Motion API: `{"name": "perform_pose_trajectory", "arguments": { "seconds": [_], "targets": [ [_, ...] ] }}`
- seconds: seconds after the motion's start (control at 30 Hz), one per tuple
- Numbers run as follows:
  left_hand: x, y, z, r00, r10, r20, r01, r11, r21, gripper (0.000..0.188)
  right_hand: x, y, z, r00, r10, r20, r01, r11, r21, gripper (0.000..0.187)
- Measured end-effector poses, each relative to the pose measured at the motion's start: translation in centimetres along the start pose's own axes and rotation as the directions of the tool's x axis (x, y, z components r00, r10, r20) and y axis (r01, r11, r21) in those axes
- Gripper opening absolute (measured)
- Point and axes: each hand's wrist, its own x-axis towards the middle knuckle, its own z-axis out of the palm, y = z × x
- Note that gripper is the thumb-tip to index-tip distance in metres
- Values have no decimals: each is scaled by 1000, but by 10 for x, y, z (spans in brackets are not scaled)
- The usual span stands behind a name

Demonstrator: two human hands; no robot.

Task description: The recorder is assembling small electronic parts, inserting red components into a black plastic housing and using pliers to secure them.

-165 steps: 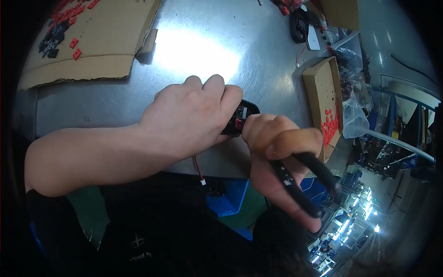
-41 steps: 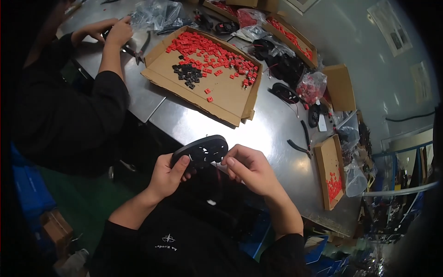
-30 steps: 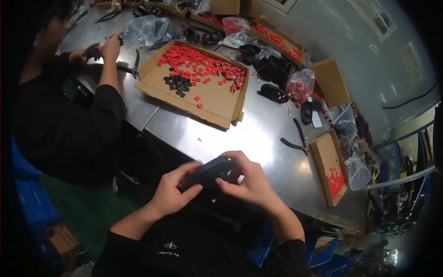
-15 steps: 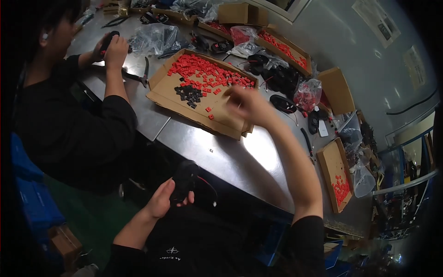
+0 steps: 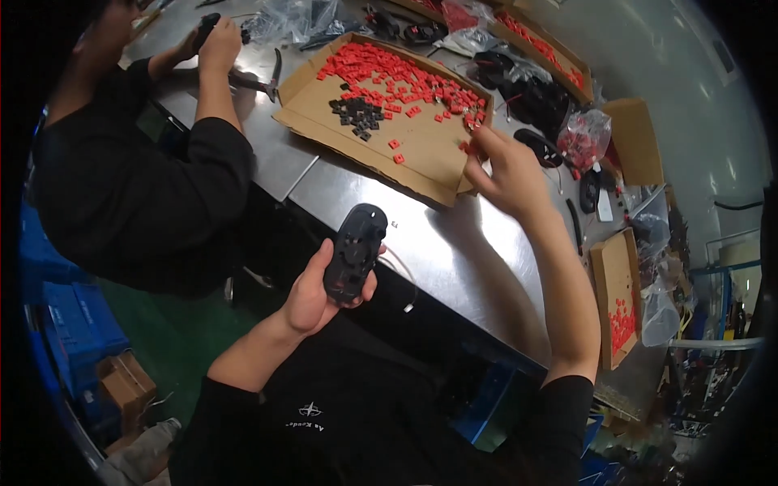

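Note:
My left hand (image 5: 312, 290) is closed round a black oval plastic housing (image 5: 355, 253), held upright in front of the table's near edge. Recesses and small holes mark its visible face, and a thin wire (image 5: 403, 271) with a white plug hangs from its right side. At the right end of a shallow cardboard tray (image 5: 433, 180), my right hand (image 5: 512, 172) has its fingers bent, with a small red square piece (image 5: 464, 147) at the fingertips. Many red square pieces (image 5: 369, 61) and a cluster of black ones (image 5: 356, 116) lie in that tray.
A co-worker (image 5: 138, 186) at the left handles a black part (image 5: 208, 28), with pliers (image 5: 263, 83) nearby. Bags, black housings (image 5: 539, 147) and a long box of red pieces (image 5: 539, 40) crowd the back. Another cardboard tray (image 5: 604, 283) stands at the right.
My left hand has raised the housing and turned its recessed face into view. My right hand has moved right to the tray's end. The whole view has shifted somewhat.

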Motion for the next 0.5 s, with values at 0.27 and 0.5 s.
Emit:
{"name": "perform_pose_trajectory", "arguments": {
  "seconds": [0.27,0.5],
  "targets": [
    [40,-30,66,996,1,90,-13,991,132,69,-169,-63,-14,997,73,-7,-61,880,470,10],
    [71,-40,138,990,44,137,-105,869,483,62,-188,-49,-15,970,117,-214,-20,912,409,18]
  ]
}}
